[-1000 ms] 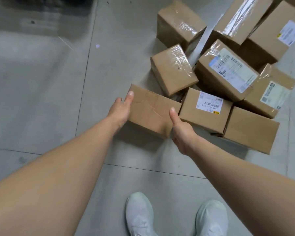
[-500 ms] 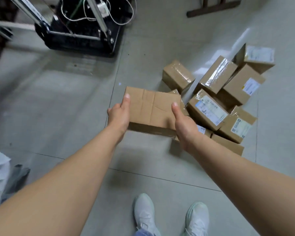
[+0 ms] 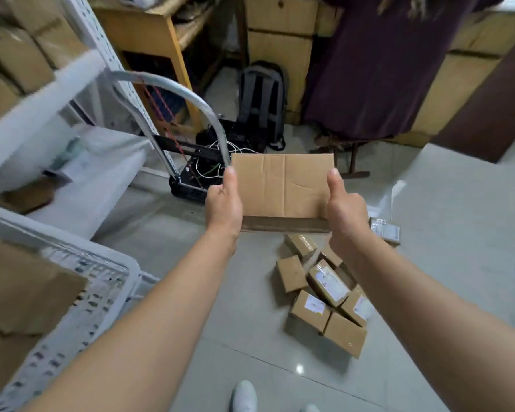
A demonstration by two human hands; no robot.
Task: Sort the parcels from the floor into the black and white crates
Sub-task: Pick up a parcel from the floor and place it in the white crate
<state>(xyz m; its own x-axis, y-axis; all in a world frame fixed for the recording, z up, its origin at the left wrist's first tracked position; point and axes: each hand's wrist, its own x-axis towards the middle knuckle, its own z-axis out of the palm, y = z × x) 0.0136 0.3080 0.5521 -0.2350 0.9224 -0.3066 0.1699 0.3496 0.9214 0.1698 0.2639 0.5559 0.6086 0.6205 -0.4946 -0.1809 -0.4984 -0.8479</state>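
Observation:
I hold a flat brown cardboard parcel [image 3: 281,185] up in front of me, well above the floor. My left hand [image 3: 224,202] grips its left edge and my right hand [image 3: 344,208] grips its right edge, thumbs on top. Below it, several brown parcels [image 3: 324,288] lie in a heap on the grey tiled floor, some with white labels. A white perforated crate [image 3: 81,295] stands at the lower left with brown boxes inside. No black crate shows clearly.
A white metal shelf [image 3: 42,93] with boxes rises at the left. A hand trolley [image 3: 188,114] with wires, a dark backpack [image 3: 262,105] and wooden furniture stand ahead. A person in dark purple clothing [image 3: 378,63] stands at the back right. My white shoes [image 3: 244,396] are below.
Both hands lifted the flat parcel from the heap on the floor up to chest height. My view rose and swung left, bringing the white crate and shelf into sight.

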